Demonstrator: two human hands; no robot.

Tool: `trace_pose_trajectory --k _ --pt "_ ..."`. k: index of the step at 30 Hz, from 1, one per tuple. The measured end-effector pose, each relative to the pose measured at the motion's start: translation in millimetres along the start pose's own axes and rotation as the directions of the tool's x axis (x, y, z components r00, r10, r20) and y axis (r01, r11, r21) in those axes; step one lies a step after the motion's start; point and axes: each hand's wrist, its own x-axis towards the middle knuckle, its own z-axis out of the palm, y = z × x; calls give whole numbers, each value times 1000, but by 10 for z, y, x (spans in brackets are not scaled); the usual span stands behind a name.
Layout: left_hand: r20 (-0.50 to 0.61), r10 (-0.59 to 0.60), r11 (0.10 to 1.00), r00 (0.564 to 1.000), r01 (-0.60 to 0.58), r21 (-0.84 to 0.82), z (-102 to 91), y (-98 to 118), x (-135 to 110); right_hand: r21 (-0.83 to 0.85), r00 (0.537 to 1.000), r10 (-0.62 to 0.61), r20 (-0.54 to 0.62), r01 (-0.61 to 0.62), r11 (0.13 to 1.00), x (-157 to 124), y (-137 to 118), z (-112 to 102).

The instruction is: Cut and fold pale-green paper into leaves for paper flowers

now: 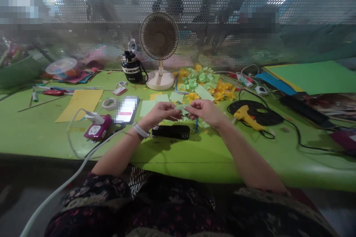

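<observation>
Between both hands is a small piece of light green paper (181, 108), held above the middle of the table. My left hand (162, 112) pinches its left side, and my right hand (202, 111) pinches the right side. A black stapler-like object (171, 132) lies just below my left hand. Light green paper sheets (148, 108) and scraps lie around and behind the hands. Farther back sits a pile of green paper flowers (198, 78) and yellow paper flowers (224, 90). Fingers partly cover the held paper, so its exact shape is unclear.
A yellow glue gun (248, 117) rests on a black mat to the right, its cord trailing. On the left are a phone (127, 110), a tape roll (109, 103), yellow paper (80, 104) and a purple power adapter (97, 129). A fan (159, 39) and black jug (132, 69) stand behind.
</observation>
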Motion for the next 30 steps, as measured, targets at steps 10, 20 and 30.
trace_pose_trajectory --k 10,20,30 --pt "30 45 999 999 -46 27 -32 11 -12 28 998 43 42 -44 999 -14 -87 -7" --pt "103 22 988 994 -37 148 27 101 -118 -12 994 57 92 -56 998 -126 -10 -7" --pt "199 -40 977 979 -4 214 271 -3 -373 47 985 125 116 -131 990 -597 177 18"
